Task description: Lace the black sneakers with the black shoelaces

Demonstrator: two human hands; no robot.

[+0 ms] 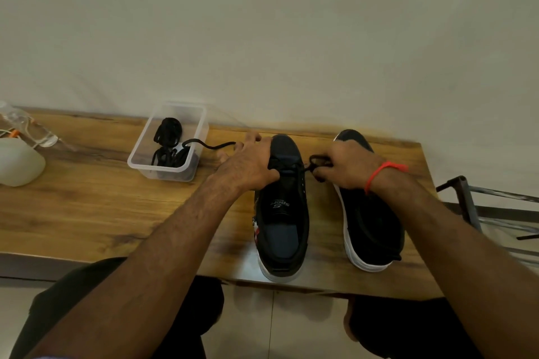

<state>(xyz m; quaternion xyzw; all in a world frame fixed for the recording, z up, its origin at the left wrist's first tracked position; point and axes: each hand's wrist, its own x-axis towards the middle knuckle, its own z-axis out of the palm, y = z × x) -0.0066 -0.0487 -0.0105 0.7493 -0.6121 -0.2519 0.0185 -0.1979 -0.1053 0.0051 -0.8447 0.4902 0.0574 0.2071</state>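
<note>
Hands (pixel 248 165) (pixel 347 167) pinch shoelace (pixel 316 161) — sneaker (pixel 284 213) overhangs table edge (pixel 175 271).

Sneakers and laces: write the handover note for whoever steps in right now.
Left hand: resting on the toe end of the left sneaker, steadying it; whether it also pinches the lace is not visible.
Right hand: pinching a loop of black shoelace beside that sneaker.
Things: both sneakers sit on the wooden table, toes away from the person; the right sneaker shows no lace. Spare laces lie in the clear plastic container, one end trailing out toward the left hand.
Done: lace started at the left sneaker's front eyelets.
Left: finish that sneaker, then lace the other.
</note>
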